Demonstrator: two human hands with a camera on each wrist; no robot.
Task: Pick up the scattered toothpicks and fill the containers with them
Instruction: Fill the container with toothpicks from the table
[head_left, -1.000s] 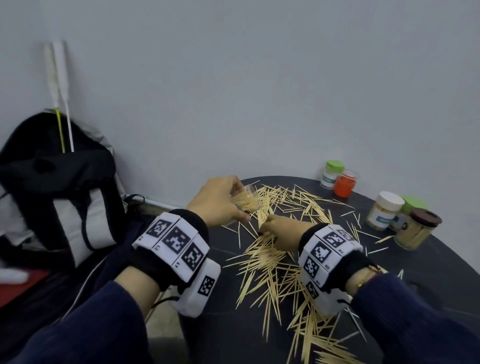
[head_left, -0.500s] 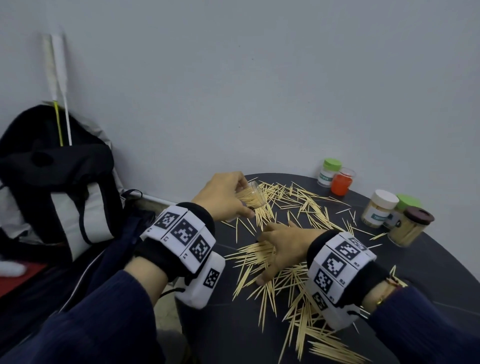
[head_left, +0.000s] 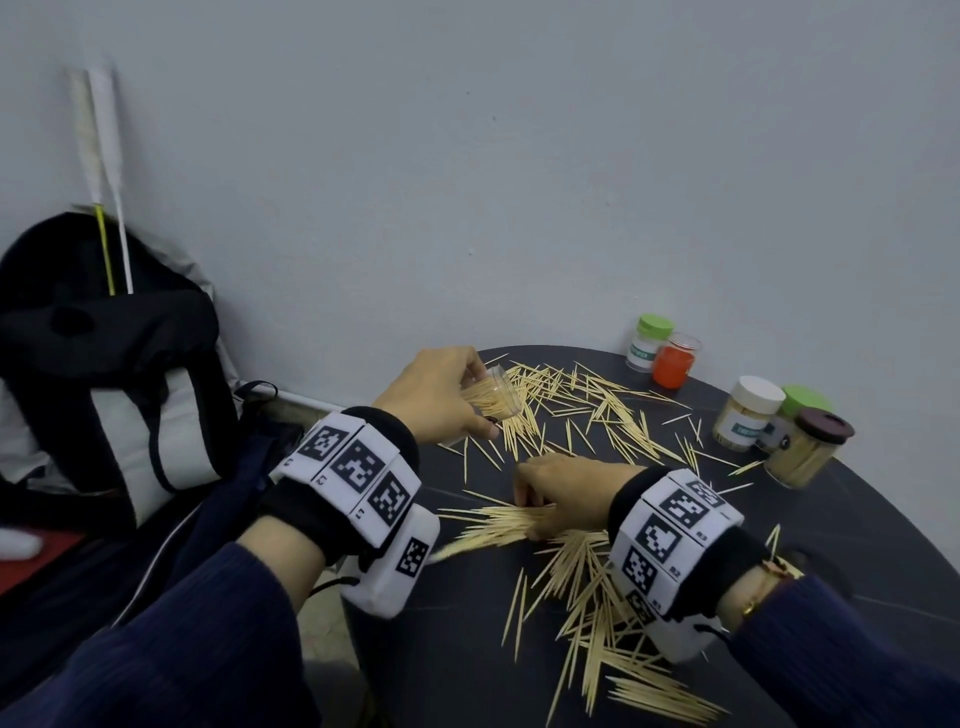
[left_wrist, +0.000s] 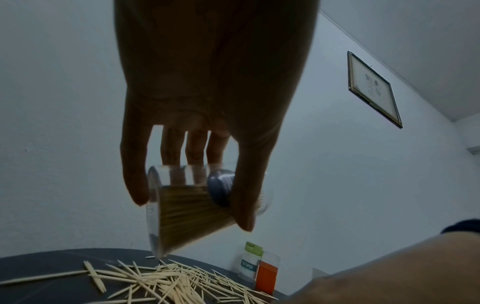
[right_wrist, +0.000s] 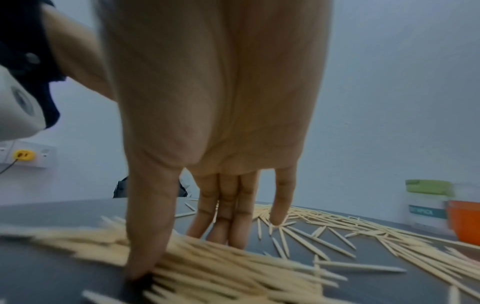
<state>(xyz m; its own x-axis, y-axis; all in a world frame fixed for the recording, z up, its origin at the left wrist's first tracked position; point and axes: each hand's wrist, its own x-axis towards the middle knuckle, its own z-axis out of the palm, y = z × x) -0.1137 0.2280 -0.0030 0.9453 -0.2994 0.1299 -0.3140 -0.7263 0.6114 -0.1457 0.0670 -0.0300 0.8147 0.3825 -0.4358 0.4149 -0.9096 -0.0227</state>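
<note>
The left hand (head_left: 435, 396) grips a clear container (head_left: 494, 399), tilted and partly filled, at 11 o'clock on the tabletop (head_left: 457, 649). The right hand (head_left: 563, 491) spreads straight fingers (right_wrist: 228, 214) over the toothpicks (head_left: 498, 519) — best to rake them parallel, then pinch mid-length.

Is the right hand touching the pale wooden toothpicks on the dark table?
Touching. The right wrist view shows the right hand with its thumb and fingertips pressed on the pale wooden toothpicks.
</note>
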